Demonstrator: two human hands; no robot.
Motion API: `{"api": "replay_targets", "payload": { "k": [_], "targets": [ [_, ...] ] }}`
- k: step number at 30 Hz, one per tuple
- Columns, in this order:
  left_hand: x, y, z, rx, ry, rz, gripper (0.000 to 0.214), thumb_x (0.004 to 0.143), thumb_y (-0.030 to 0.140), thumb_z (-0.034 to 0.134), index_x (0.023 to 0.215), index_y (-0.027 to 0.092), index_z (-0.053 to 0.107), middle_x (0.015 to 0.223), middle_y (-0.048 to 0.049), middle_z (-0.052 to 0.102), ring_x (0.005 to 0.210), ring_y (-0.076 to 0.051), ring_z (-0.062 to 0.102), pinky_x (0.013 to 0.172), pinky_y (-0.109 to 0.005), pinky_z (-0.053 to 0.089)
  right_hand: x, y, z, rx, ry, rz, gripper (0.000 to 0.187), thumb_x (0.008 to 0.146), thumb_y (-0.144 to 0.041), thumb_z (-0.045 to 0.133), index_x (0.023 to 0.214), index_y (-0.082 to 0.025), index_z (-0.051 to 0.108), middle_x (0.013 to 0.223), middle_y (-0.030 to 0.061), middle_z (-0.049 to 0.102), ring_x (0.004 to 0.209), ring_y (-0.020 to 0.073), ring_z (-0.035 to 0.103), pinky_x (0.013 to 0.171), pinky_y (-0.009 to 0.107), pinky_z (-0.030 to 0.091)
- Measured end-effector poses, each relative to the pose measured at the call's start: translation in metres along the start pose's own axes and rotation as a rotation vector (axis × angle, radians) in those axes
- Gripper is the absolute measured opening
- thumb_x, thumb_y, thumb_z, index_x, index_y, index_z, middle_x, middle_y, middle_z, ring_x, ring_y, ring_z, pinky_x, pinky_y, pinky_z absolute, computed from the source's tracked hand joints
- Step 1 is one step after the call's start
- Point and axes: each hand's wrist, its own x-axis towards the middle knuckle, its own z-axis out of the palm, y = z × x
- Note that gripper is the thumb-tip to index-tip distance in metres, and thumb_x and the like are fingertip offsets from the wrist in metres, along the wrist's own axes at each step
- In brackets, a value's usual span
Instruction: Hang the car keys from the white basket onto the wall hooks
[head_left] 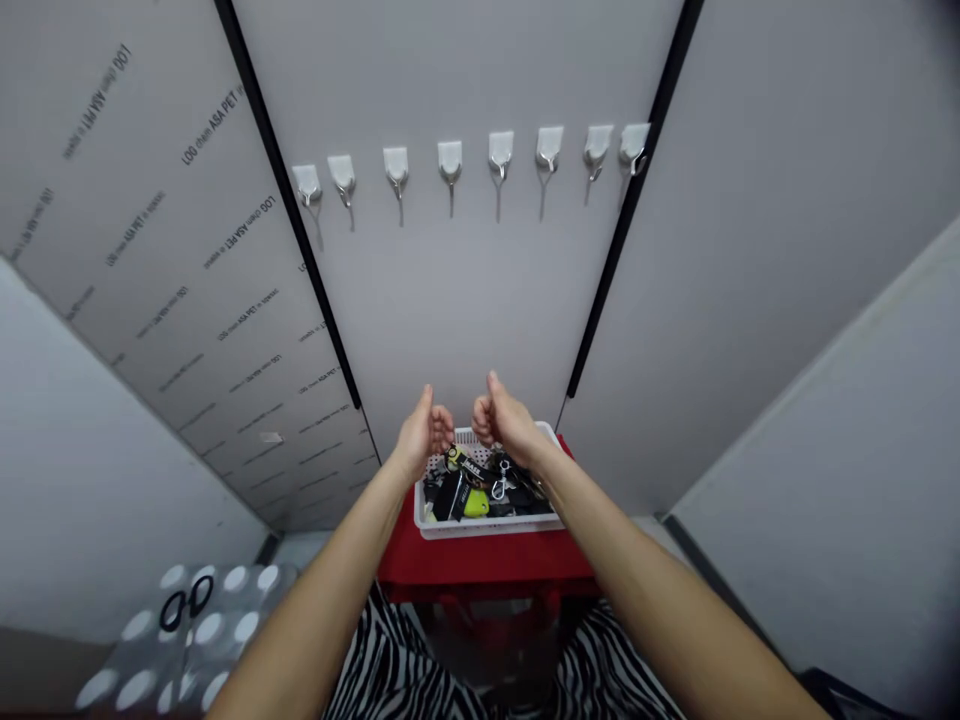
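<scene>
Both hands are held over the far side of a white plastic basket (491, 528), thumbs pointing up and palms facing each other. My left hand (425, 430) has loosely bent fingers, with the thumb apart and nothing visible in it. Opposite it, my right hand (506, 418) has fingers curled inward and the thumb raised, also with nothing visible. A gap separates the two hands. Beneath them, the basket holds a jumble of keychain-like pieces: a black strap (472, 468) with pale lettering, a silver clasp (501, 480) and a yellow-green piece (476, 503). Many pieces overlap and cannot be told apart.
The basket stands on a red-covered surface (487, 568). Several white adhesive hooks (450, 160) line the grey panel ahead, between black strips (630, 220). At lower left, black-handled scissors (186, 603) lie on wrapped white-capped bottles (210, 628). Walls stand close on both sides.
</scene>
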Motion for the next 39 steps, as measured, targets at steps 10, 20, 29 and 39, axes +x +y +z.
{"api": "replay_targets", "payload": {
  "k": [10, 20, 29, 39],
  "targets": [
    [-0.022, -0.07, -0.007, 1.005, 0.23, 0.402, 0.042, 0.061, 0.009, 0.039, 0.1, 0.022, 0.042, 0.106, -0.0032, 0.043, 0.096, -0.016, 0.037, 0.082, -0.029, 0.029, -0.014, 0.071, 0.005, -0.912, 0.082, -0.317, 0.023, 0.062, -0.032, 0.046, 0.079, -0.018, 0.054, 0.08, 0.0054, 0.056, 0.075, 0.016, 0.048, 0.066, 0.025, 0.033],
    [-0.013, -0.054, -0.009, 0.707, 0.032, 0.456, 0.018, 0.063, 0.019, 0.043, 0.081, 0.019, 0.048, 0.087, -0.0024, 0.05, 0.085, -0.014, 0.042, 0.076, -0.027, 0.032, -0.017, 0.066, 0.0, -0.522, 0.186, -0.308, 0.014, 0.059, -0.028, 0.049, 0.066, -0.018, 0.056, 0.064, 0.001, 0.057, 0.06, 0.0138, 0.049, 0.059, 0.025, 0.035],
    [-0.011, -0.038, 0.002, -0.098, 0.05, 0.117, 0.022, 0.057, 0.028, 0.053, 0.072, 0.015, 0.045, 0.057, 0.0034, 0.047, 0.051, -0.006, 0.043, 0.049, -0.017, 0.033, -0.01, 0.049, 0.0, 0.276, 0.246, -0.133, 0.019, 0.055, -0.029, 0.054, 0.068, -0.016, 0.05, 0.057, -0.0024, 0.05, 0.051, 0.0088, 0.046, 0.053, 0.023, 0.037],
    [-0.012, 0.008, 0.003, -0.243, 0.075, 0.142, 0.028, 0.049, 0.032, 0.059, 0.065, 0.014, 0.044, 0.055, 0.0003, 0.053, 0.049, -0.008, 0.046, 0.042, -0.017, 0.032, 0.018, -0.027, 0.025, 0.11, 0.253, -0.318, 0.014, 0.053, -0.026, 0.055, 0.056, -0.015, 0.046, 0.049, -0.0055, 0.045, 0.047, 0.0054, 0.041, 0.049, 0.019, 0.034]
  ]
}}
